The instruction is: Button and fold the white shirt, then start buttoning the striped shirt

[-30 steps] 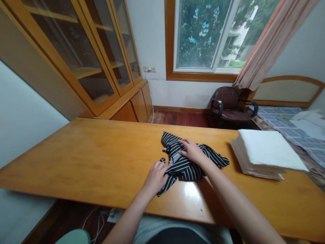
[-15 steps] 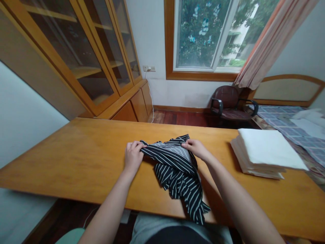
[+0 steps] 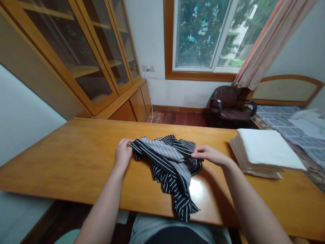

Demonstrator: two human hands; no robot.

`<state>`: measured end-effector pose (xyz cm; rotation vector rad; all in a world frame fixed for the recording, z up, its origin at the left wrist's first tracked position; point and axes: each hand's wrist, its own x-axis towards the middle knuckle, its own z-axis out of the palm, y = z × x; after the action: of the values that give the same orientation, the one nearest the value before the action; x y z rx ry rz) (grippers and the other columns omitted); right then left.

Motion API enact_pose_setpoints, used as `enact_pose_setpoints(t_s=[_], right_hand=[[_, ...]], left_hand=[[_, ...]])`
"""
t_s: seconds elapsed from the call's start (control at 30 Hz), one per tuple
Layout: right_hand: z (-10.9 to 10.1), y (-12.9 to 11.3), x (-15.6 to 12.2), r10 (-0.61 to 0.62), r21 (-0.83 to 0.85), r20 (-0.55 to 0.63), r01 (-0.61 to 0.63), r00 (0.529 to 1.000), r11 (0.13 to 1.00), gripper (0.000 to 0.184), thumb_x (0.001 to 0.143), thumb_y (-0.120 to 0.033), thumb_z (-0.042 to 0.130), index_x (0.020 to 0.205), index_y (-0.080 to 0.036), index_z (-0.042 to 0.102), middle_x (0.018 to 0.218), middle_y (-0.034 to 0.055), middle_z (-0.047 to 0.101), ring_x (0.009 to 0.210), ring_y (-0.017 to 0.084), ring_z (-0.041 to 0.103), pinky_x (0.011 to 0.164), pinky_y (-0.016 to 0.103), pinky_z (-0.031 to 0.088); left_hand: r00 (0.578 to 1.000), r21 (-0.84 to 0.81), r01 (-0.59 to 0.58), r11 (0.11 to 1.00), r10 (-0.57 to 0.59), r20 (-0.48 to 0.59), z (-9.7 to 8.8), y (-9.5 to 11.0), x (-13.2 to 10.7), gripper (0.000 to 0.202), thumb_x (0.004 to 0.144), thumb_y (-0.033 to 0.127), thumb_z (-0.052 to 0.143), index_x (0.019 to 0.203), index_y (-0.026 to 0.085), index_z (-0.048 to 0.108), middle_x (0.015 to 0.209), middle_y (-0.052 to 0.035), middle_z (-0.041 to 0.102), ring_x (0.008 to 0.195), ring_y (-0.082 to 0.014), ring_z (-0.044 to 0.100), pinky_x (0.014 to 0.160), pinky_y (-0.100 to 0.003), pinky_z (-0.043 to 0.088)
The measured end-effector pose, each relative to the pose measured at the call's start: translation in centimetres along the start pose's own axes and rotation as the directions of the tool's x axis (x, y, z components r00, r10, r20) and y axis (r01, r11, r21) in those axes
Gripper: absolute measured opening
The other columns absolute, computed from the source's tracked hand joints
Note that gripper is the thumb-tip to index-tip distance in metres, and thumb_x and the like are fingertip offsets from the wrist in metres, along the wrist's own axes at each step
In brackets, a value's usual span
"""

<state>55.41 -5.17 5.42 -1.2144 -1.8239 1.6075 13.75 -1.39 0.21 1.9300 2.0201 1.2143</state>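
A black cloth garment with white stripes (image 3: 167, 159) lies crumpled on the wooden table (image 3: 76, 162); its exact kind I cannot make out. Part of its paler grey inner side faces up. My left hand (image 3: 123, 152) pinches the garment's left end, fingers closed on the edge. At the other side, my right hand (image 3: 207, 153) grips the right edge between thumb and fingers. The lower end of the cloth trails toward the table's near edge.
A stack of white folded sheets (image 3: 269, 149) stands on the table at the right. Beyond the table are a glass-door cabinet (image 3: 119, 89) on the left, a brown armchair (image 3: 227, 101) and a bed with a checked cover (image 3: 281, 122).
My hands have moved apart, the left one leftward and the right one rightward and slightly nearer. The garment is spread wider, and more of its grey inner side shows.
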Motion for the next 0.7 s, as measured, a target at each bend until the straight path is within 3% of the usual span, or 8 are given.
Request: enact_pose_setpoints(t_s=[0.1, 0.2, 0.33, 0.47, 0.53, 0.6, 0.63, 0.7], right_hand=[[-0.5, 1.6, 0.0, -0.011, 0.127, -0.084, 0.021, 0.996, 0.992, 0.037, 0.074, -0.049, 0.075, 0.066, -0.017, 0.056, 0.061, -0.0048, 0.047, 0.059, 0.01, 0.04, 0.056, 0.024, 0.029], [-1.3, 3.6, 0.5, -0.009, 0.365, -0.398, 0.168, 0.917, 0.916, 0.036, 0.07, -0.045, 0.075, 0.063, -0.019, 0.052, 0.058, -0.0059, 0.045, 0.055, 0.009, 0.039, 0.052, 0.023, 0.029], [-3.0, 5.6, 1.1, 0.127, 0.512, -0.747, 0.443, 0.653, 0.736, 0.029, 0.067, -0.039, 0.073, 0.066, -0.02, 0.052, 0.057, -0.0069, 0.047, 0.05, 0.008, 0.04, 0.047, 0.021, 0.033], [-4.7, 6.6, 1.0, 0.242, 0.431, -0.898, 0.619, 0.369, 0.657, 0.024, 0.061, -0.028, 0.076, 0.071, -0.018, 0.057, 0.065, -0.0059, 0.056, 0.055, 0.008, 0.048, 0.047, 0.019, 0.038], [-5.1, 6.9, 0.6, 0.253, 0.373, -0.928, 0.659, 0.274, 0.654, 0.027, 0.062, -0.029, 0.078, 0.069, -0.019, 0.054, 0.062, -0.0074, 0.053, 0.052, 0.007, 0.047, 0.045, 0.018, 0.037], [-5.0, 7.0, 0.2, 0.239, 0.345, -0.939, 0.656, 0.249, 0.672, 0.033, 0.063, -0.034, 0.08, 0.067, -0.02, 0.05, 0.059, -0.0089, 0.049, 0.049, 0.006, 0.044, 0.043, 0.017, 0.035], [-4.8, 6.9, 0.1, 0.222, 0.354, -0.933, 0.629, 0.282, 0.692, 0.035, 0.063, -0.037, 0.081, 0.068, -0.02, 0.05, 0.059, -0.0089, 0.05, 0.05, 0.006, 0.045, 0.044, 0.017, 0.035], [-4.0, 6.6, -0.2, 0.183, 0.402, -0.887, 0.515, 0.423, 0.757, 0.037, 0.064, -0.044, 0.081, 0.074, -0.02, 0.054, 0.068, -0.006, 0.058, 0.058, 0.008, 0.053, 0.049, 0.018, 0.041]], left_hand=[[0.998, 0.028, 0.059, 0.998, -0.06, 0.019, -0.6, -2.3, -0.1, 0.025, 0.069, 0.014, 0.047, 0.081, 0.019, 0.069, 0.095, -0.0074, 0.07, 0.094, -0.0228, 0.065, 0.09, -0.033, 0.051], [0.989, 0.06, 0.148, 0.987, -0.147, -0.024, -1.5, -4.3, -0.4, 0.028, 0.066, 0.011, 0.046, 0.081, 0.018, 0.068, 0.095, -0.0081, 0.071, 0.096, -0.0243, 0.065, 0.093, -0.036, 0.051], [0.971, 0.045, 0.235, 0.971, -0.232, -0.058, -2.9, -6.1, -0.4, 0.028, 0.066, 0.011, 0.045, 0.081, 0.018, 0.067, 0.093, -0.007, 0.072, 0.096, -0.0243, 0.066, 0.094, -0.038, 0.051], [0.961, 0.085, 0.258, 0.962, -0.247, -0.123, -3.8, -7.4, 0.0, 0.025, 0.066, 0.012, 0.047, 0.08, 0.018, 0.067, 0.09, -0.0079, 0.067, 0.096, -0.0248, 0.063, 0.095, -0.039, 0.051], [0.948, 0.119, 0.299, 0.947, -0.281, -0.151, -3.9, -8.1, 0.2, 0.023, 0.068, 0.013, 0.048, 0.079, 0.017, 0.067, 0.089, -0.0084, 0.065, 0.095, -0.0252, 0.062, 0.094, -0.04, 0.05], [0.934, 0.133, 0.343, 0.93, -0.323, -0.152, -3.7, -8.6, 0.3, 0.02, 0.07, 0.015, 0.05, 0.08, 0.017, 0.067, 0.088, -0.0087, 0.063, 0.094, -0.0259, 0.062, 0.094, -0.043, 0.05], [0.931, 0.131, 0.355, 0.926, -0.336, -0.143, -3.5, -8.7, 0.3, 0.018, 0.071, 0.016, 0.051, 0.081, 0.017, 0.067, 0.088, -0.009, 0.063, 0.094, -0.0263, 0.062, 0.094, -0.044, 0.05], [0.939, 0.11, 0.34, 0.934, -0.33, -0.099, -2.8, -8.5, 0.3, 0.016, 0.073, 0.018, 0.052, 0.081, 0.017, 0.066, 0.089, -0.01, 0.064, 0.095, -0.027, 0.062, 0.094, -0.046, 0.05]])
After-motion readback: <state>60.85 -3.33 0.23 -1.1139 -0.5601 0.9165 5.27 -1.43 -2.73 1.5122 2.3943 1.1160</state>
